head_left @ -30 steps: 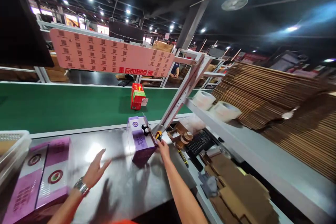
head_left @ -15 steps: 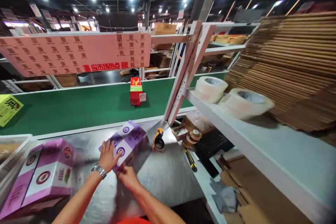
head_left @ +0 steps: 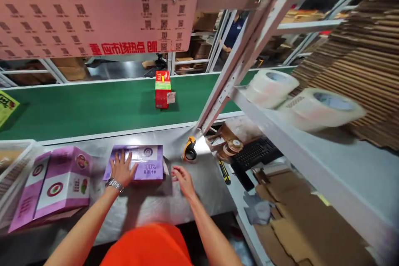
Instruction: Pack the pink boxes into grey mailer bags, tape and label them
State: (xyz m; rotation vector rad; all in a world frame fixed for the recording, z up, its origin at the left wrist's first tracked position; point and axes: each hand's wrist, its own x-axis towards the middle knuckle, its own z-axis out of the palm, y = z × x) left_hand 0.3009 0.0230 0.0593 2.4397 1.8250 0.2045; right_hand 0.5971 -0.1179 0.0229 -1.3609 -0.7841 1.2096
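Note:
A purple and white carton (head_left: pixel 154 170) lies on the metal worktop in front of me. My left hand (head_left: pixel 121 169), with a metal watch at the wrist, rests spread on its top face. Off the carton's right end, my right hand (head_left: pixel 183 179) hovers with loosely bent fingers and nothing visible in it. A flap (head_left: pixel 166 166) sticks out from that end, just left of the hand. Beyond my right hand stands an orange and black tape dispenser (head_left: pixel 189 149). To the left are more purple and white cartons (head_left: pixel 56 183), side by side.
Behind the worktop runs a green conveyor belt (head_left: pixel 93 112) carrying a red box (head_left: pixel 162 91). A white shelf (head_left: pixel 311 162) with tape rolls (head_left: pixel 271 87) juts in at right. Below it are a keyboard (head_left: pixel 257 151), a yellow cutter (head_left: pixel 224 172) and flat cardboard (head_left: pixel 299 224).
The carton has been turned from a slant to lie level, its printed long side now facing me. My right hand has left its near edge and moved right. The view has tilted down.

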